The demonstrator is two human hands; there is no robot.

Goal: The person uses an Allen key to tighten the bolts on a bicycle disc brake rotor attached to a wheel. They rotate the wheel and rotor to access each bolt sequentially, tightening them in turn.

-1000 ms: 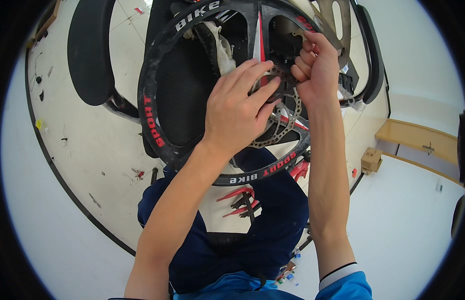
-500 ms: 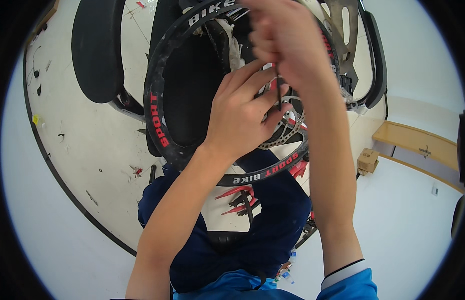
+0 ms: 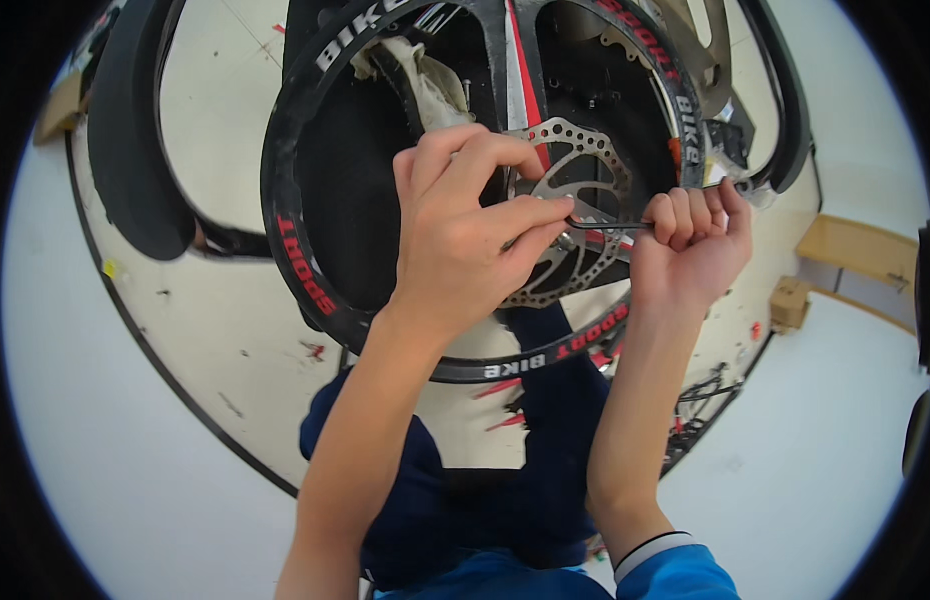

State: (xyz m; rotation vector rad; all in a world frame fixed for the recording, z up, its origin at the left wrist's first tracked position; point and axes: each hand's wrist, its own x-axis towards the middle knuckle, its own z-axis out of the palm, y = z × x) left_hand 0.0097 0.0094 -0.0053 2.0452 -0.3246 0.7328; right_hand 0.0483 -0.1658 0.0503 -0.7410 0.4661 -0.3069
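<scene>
A black bicycle wheel with red and white lettering lies across my lap and a black seat. On its hub sits a silver brake disc with many holes. My right hand is closed in a fist round the long arm of a black L-shaped hex key. The key's bent end is at the disc's centre, where my left hand pinches it between thumb and forefinger. Those fingers hide the key's tip, so I cannot tell which bolt it sits in.
A black chair armrest stands to the left, and another armrest to the right. A whitish rag-like piece lies inside the wheel. Red and black bicycle parts show on the floor below. A cardboard box stands at the right wall.
My right hand has swung from above the disc out to its right, turning the hex key from upright to sideways. My left hand stays at the hub.
</scene>
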